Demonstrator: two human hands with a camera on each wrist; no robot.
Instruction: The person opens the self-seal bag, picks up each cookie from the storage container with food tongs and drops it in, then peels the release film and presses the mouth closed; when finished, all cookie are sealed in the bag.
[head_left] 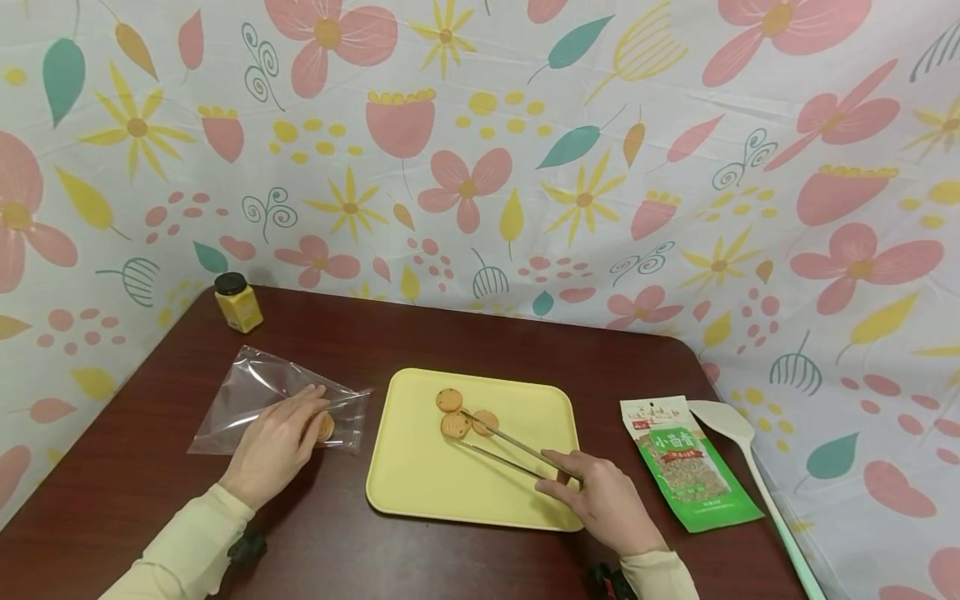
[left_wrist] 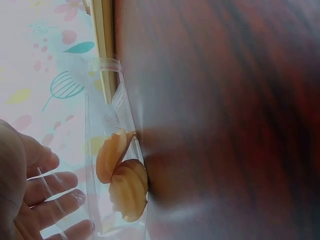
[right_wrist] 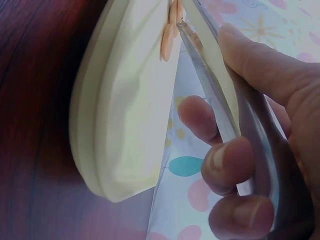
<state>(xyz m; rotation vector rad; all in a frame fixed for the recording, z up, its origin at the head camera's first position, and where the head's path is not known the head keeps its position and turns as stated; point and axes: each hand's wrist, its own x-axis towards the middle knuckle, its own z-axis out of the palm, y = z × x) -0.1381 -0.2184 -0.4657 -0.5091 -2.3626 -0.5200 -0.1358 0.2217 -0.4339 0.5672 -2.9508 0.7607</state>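
Note:
My left hand (head_left: 273, 442) lies over a clear plastic bag (head_left: 243, 398), its fingers loosely extended. The left wrist view shows film across the fingers and two ridged cookies (left_wrist: 129, 190) in the bag. My right hand (head_left: 611, 500) grips metal tongs (head_left: 517, 444) above a yellow tray (head_left: 420, 492). Three round cookies (head_left: 450, 400) lie grouped on the tray. The tongs' tips stand apart at either side of the nearest cookie (head_left: 455, 426); whether they touch it I cannot tell. In the right wrist view the fingers curl round the tongs' arms (right_wrist: 215, 75).
A yellow jar (head_left: 240, 307) with a black lid stands at the table's back left corner. Right of the tray lie a green and white seed packet (head_left: 686, 467) and a pale spatula (head_left: 727, 421) with a green handle end. Flowered cloth (head_left: 480, 167) hangs behind the table.

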